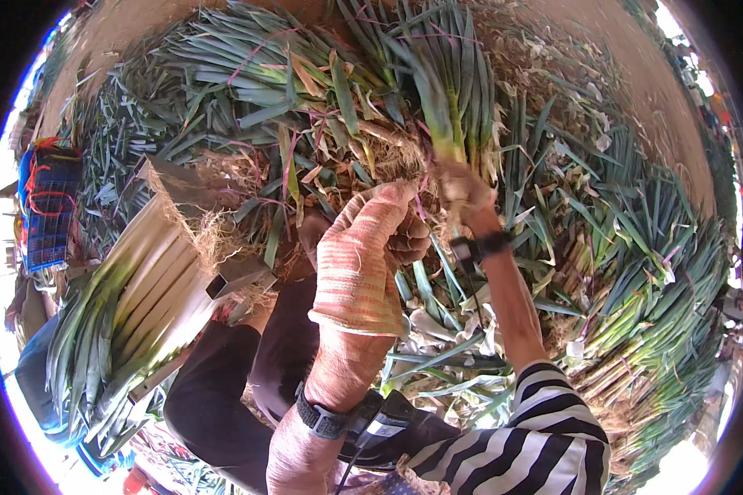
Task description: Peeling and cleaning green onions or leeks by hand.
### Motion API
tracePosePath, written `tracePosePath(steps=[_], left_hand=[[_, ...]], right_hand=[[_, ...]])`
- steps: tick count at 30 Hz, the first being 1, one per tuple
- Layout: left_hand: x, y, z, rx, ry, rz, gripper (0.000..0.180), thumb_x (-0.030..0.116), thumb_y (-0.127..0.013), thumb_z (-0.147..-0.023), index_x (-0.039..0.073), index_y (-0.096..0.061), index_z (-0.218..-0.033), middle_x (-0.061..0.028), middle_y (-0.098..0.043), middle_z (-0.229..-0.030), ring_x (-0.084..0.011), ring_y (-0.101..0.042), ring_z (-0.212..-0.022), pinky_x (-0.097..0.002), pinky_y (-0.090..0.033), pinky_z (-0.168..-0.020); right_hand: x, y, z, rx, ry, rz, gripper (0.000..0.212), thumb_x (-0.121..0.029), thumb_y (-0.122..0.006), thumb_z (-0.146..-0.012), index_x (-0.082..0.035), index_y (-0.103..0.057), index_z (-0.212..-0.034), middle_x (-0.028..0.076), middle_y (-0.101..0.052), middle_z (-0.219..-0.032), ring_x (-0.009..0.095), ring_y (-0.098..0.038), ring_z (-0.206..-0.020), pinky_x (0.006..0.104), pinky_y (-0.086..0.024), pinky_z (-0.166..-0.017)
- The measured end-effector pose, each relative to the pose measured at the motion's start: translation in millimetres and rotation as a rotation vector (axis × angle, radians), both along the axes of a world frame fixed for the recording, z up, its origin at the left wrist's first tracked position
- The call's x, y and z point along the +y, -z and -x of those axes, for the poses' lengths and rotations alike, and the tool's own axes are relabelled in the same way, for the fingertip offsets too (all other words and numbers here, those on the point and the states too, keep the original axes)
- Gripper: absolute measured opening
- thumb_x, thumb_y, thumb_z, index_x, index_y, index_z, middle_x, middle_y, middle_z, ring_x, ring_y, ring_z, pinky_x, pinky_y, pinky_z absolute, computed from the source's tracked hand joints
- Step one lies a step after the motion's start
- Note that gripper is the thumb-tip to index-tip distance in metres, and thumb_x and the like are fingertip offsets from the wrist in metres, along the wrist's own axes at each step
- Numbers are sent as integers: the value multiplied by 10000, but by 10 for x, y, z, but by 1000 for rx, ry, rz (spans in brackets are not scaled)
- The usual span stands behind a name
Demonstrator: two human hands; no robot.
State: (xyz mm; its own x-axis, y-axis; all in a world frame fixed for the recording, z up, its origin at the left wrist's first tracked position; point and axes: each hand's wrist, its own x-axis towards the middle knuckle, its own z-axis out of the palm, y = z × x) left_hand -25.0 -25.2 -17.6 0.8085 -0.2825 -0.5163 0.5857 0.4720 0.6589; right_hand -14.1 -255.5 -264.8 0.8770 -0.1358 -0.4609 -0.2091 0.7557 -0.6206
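Note:
My left hand [367, 247], in an orange-and-white striped glove, is closed in a pinch in the middle. A pink string [421, 202] shows right at its fingertips. Just to its right, my right hand [464, 194] is smeared by motion. It is closed round the pale root end of a leek bundle [454, 91], whose green leaves point away from me. Pink string also crosses those leaves. The right fingers are partly hidden and blurred. Between the hands and the pile lie tangled leek roots [396, 157].
On my left, trimmed leeks [153, 280] rest in a metal trough [243, 276] beside my knees. Tied leeks [248, 62] lie at the far side, and more leeks [636, 346] are piled on the right. A blue crate [49, 206] stands far left. Loose leaves cover the ground.

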Motion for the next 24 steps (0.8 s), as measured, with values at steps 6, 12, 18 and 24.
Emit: tracePosePath(steps=[6,12,18,24], left_hand=[[-219,32,18,-102,-47,4,148,172,-652,-840,37,-622,-895,-37,-605,-730,-133,-574,-602,-265,-460,-563],[-244,73,21,-41,-30,105,136,171,-649,-841,60,-607,-906,-42,-611,-697,-147,-581,-569,-247,-480,-548],[-521,81,43,7,66,-74,140,203,-671,-825,98,-582,-854,12,-558,-649,-76,-514,-531,-202,-409,-498],[-654,410,224,-32,286,-67,489,525,-683,-771,86,-602,-974,-16,-601,-761,-106,-547,-619,-246,-429,-572]], right_hand=[[244,-523,754,-186,22,-390,410,-333,-557,-903,4,-532,-1134,180,-648,-969,229,-644,-784,281,-544,-555],[592,-959,1267,255,145,-15,420,-460,-564,-882,-43,-609,-921,6,-555,-575,106,-475,-399,223,-347,-331],[751,-1917,2144,164,69,378,383,-290,-684,-782,-1,-567,-1004,81,-625,-696,109,-484,-434,234,-374,-384],[766,-2346,2324,-1,-21,442,474,-274,-719,-751,53,-553,-1052,89,-579,-682,123,-477,-438,232,-349,-383]])
